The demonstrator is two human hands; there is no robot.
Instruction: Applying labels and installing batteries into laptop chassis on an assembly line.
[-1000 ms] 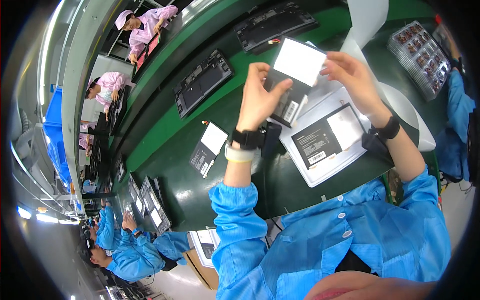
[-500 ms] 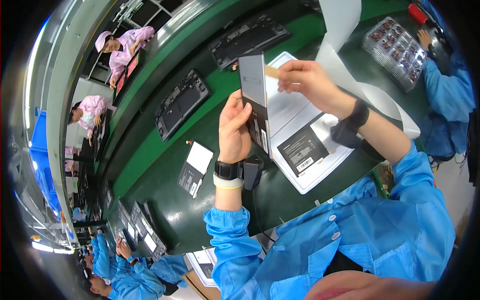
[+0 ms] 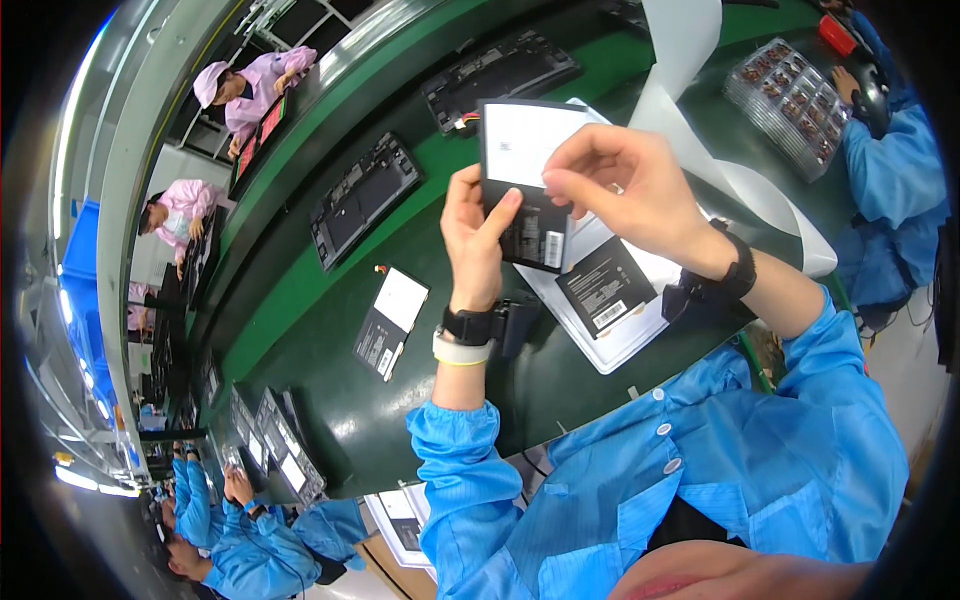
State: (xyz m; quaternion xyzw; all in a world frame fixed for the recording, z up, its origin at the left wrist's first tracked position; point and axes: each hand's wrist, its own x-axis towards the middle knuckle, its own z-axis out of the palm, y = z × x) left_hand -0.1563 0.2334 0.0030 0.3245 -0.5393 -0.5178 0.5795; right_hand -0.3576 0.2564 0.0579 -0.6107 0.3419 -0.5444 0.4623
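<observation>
Raised over the bench is a flat battery (image 3: 522,145) with a white upper panel, a black labelled lower part and a small wired connector near its upper left corner. My left hand (image 3: 472,250) grips it by the left edge, thumb across the front. At the battery's right edge, the thumb and fingers of my right hand (image 3: 640,190) are pinched together; what lies between them is hidden. A white tray (image 3: 606,366) sits beneath, partly covered by my hands, with another black battery (image 3: 605,285) in it. Left of my left wrist, a similar battery (image 3: 393,320) lies on the green bench.
Two black device housings (image 3: 365,200) (image 3: 500,80) rest farther back on the bench. A curling white sheet (image 3: 680,120) runs behind my right hand. Stacked clear trays of small parts (image 3: 790,105) stand at right, near a co-worker's blue sleeve (image 3: 890,170). More housings (image 3: 285,440) lie at lower left.
The battery has turned from nearly edge-on so its front faces me. My right hand has moved down against its right edge; the tan strip seen at its fingers no longer shows.
</observation>
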